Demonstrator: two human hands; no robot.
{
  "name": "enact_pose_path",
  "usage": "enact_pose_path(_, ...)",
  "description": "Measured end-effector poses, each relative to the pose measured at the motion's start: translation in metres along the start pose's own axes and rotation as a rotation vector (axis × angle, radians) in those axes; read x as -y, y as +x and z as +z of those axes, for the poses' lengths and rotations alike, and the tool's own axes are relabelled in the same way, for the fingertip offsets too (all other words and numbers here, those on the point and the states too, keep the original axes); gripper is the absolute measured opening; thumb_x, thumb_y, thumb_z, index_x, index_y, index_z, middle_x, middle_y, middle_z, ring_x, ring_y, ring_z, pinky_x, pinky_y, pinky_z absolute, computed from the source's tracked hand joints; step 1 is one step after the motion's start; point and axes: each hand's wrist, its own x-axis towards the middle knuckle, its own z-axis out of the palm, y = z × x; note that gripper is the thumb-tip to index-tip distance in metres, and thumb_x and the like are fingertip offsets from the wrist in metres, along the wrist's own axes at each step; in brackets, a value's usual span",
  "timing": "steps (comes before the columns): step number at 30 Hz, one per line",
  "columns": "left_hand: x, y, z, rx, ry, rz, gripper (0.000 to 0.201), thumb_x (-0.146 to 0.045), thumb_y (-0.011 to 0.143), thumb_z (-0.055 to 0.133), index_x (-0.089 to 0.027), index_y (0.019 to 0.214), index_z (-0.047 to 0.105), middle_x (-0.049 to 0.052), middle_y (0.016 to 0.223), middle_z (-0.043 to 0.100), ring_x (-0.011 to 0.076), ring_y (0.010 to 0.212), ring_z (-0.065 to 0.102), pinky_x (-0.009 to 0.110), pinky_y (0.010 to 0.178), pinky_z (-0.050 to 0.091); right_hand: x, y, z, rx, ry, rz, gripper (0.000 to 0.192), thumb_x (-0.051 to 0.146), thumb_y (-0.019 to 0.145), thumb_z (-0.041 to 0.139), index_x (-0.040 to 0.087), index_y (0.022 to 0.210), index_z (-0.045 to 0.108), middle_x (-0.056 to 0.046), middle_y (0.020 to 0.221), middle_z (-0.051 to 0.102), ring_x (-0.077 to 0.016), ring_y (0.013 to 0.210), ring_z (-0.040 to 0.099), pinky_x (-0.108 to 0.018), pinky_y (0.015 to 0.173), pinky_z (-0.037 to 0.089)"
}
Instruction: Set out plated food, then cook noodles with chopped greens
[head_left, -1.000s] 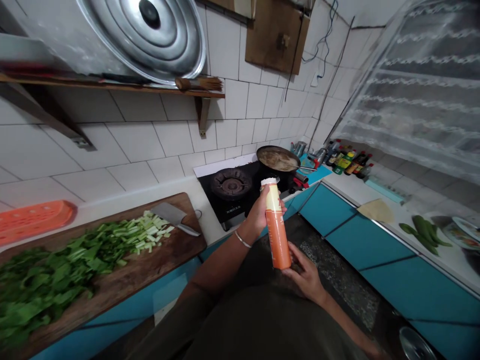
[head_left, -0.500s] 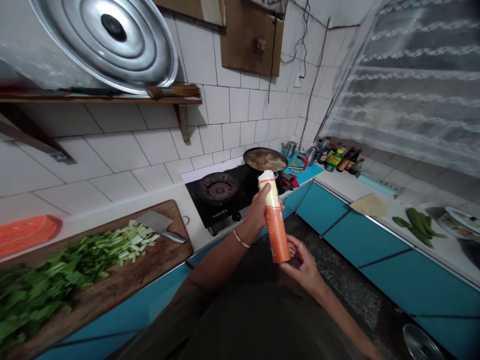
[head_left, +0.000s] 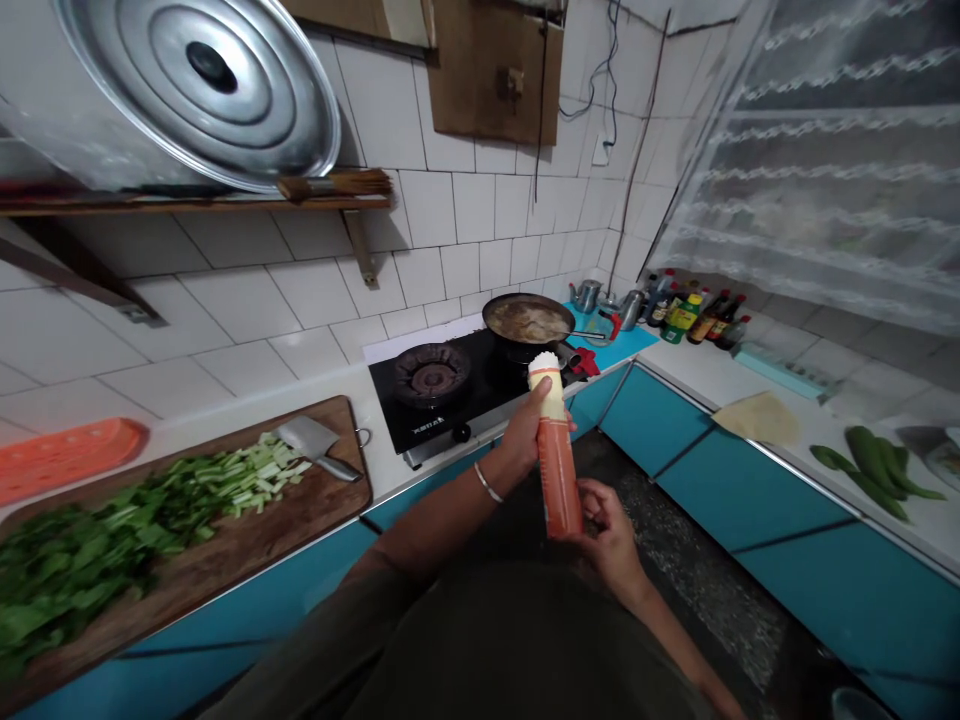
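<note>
- The noodle pack (head_left: 556,455) is gripped upright: left hand (head_left: 525,432) closed near the top, right hand (head_left: 609,535) closed round the base.
- Since a second ago, white noodle ends (head_left: 544,361) are bared at the top, so the pack now looks open, with the pan (head_left: 529,322) beyond.

White square wall tiles (head_left: 480,210) covered the corner; a wooden shelf (head_left: 187,200) on brackets carried a large metal lid (head_left: 199,85); a brown wooden panel (head_left: 495,65) hung above; teal cabinet fronts (head_left: 795,560) ran beneath pale counters (head_left: 750,385); dark speckled floor (head_left: 697,570); lace curtain (head_left: 832,160) over the window at right.
</note>
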Motion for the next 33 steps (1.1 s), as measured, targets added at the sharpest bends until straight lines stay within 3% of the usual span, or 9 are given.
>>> enact_pose_path(5, -0.008, 0.012, 0.016, -0.001, -0.067, -0.051, 0.054, -0.069, 0.076, 0.067, -0.015, 0.079, 0.058, 0.003, 0.058, 0.064, 0.0144, 0.048, 0.063, 0.023, 0.046, 0.051, -0.005, 0.018, -0.029, 0.253, 0.066, 0.025, 0.067, 0.049, 0.074, 0.081, 0.025, 0.132, 0.057, -0.01, 0.115, 0.071, -0.0248, 0.098, 0.072, -0.038, 0.086, 0.06)
enact_pose_path(9, 0.002, 0.015, 0.03, -0.008, -0.088, -0.033, 0.056, -0.071, 0.077, 0.065, -0.015, 0.081, 0.058, 0.002, 0.059, 0.064, 0.0131, 0.048, 0.062, 0.021, 0.045, 0.05, -0.014, 0.019, -0.047, 0.147, -0.028, -0.047, 0.048, 0.047, 0.08, 0.074, 0.024, 0.122, 0.064, -0.011, 0.113, 0.072, -0.025, 0.097, 0.072, -0.037, 0.081, 0.062)
enact_pose_path(13, 0.014, 0.025, 0.041, -0.008, -0.032, -0.043, 0.057, -0.071, 0.077, 0.065, -0.014, 0.082, 0.059, 0.004, 0.061, 0.066, 0.0149, 0.049, 0.064, 0.022, 0.042, 0.048, -0.025, 0.022, -0.049, 0.077, -0.034, -0.097, 0.042, 0.046, 0.08, 0.073, 0.023, 0.114, 0.063, -0.009, 0.103, 0.073, -0.0226, 0.089, 0.072, -0.034, 0.075, 0.062)
enact_pose_path(16, 0.012, 0.037, 0.044, -0.028, 0.056, 0.021, 0.056, -0.068, 0.074, 0.069, -0.014, 0.083, 0.059, 0.004, 0.059, 0.065, 0.0159, 0.047, 0.064, 0.023, 0.043, 0.048, -0.031, 0.036, -0.05, 0.139, 0.004, -0.088, 0.047, 0.043, 0.085, 0.068, 0.023, 0.125, 0.055, -0.009, 0.104, 0.072, -0.0213, 0.089, 0.072, -0.034, 0.076, 0.061)
enact_pose_path(19, 0.003, 0.05, 0.043, -0.08, 0.073, 0.147, 0.057, -0.068, 0.07, 0.073, -0.014, 0.082, 0.058, 0.004, 0.058, 0.065, 0.0167, 0.048, 0.064, 0.024, 0.044, 0.048, -0.033, 0.057, -0.056, 0.265, -0.052, -0.121, 0.067, 0.045, 0.082, 0.072, 0.022, 0.14, 0.046, -0.013, 0.126, 0.066, -0.0264, 0.11, 0.068, -0.041, 0.092, 0.058)
enact_pose_path(21, -0.002, 0.059, 0.04, -0.113, 0.068, 0.177, 0.058, -0.068, 0.069, 0.073, -0.014, 0.082, 0.058, 0.004, 0.058, 0.065, 0.0169, 0.049, 0.064, 0.024, 0.045, 0.048, -0.035, 0.073, -0.059, 0.309, -0.126, -0.151, 0.076, 0.047, 0.076, 0.078, 0.023, 0.141, 0.048, -0.015, 0.134, 0.062, -0.0304, 0.12, 0.063, -0.046, 0.1, 0.054)
enact_pose_path(24, -0.008, 0.074, 0.032, -0.134, 0.067, 0.153, 0.057, -0.068, 0.07, 0.072, -0.014, 0.08, 0.057, 0.005, 0.058, 0.065, 0.0171, 0.049, 0.064, 0.024, 0.045, 0.048, -0.041, 0.098, -0.054, 0.306, -0.156, -0.18, 0.076, 0.053, 0.072, 0.08, 0.025, 0.138, 0.053, -0.013, 0.132, 0.064, -0.0306, 0.113, 0.067, -0.046, 0.095, 0.057)
enact_pose_path(28, -0.019, 0.097, 0.017, -0.074, 0.053, 0.069, 0.051, -0.062, 0.076, 0.069, -0.013, 0.081, 0.058, 0.006, 0.06, 0.065, 0.0173, 0.048, 0.063, 0.024, 0.043, 0.048, -0.046, 0.13, -0.027, 0.343, -0.152, -0.2, 0.082, 0.06, 0.062, 0.084, 0.024, 0.131, 0.058, -0.011, 0.116, 0.071, -0.0269, 0.092, 0.073, -0.038, 0.077, 0.061)
enact_pose_path(33, -0.051, 0.122, -0.009, 0.046, -0.008, -0.088, 0.04, -0.051, 0.082, 0.068, -0.013, 0.09, 0.058, 0.007, 0.065, 0.068, 0.0173, 0.052, 0.066, 0.025, 0.049, 0.053, -0.028, 0.176, 0.001, 0.477, -0.294, -0.068, 0.088, 0.057, 0.061, 0.085, 0.022, 0.136, 0.056, -0.009, 0.102, 0.073, -0.025, 0.083, 0.07, -0.034, 0.07, 0.057)
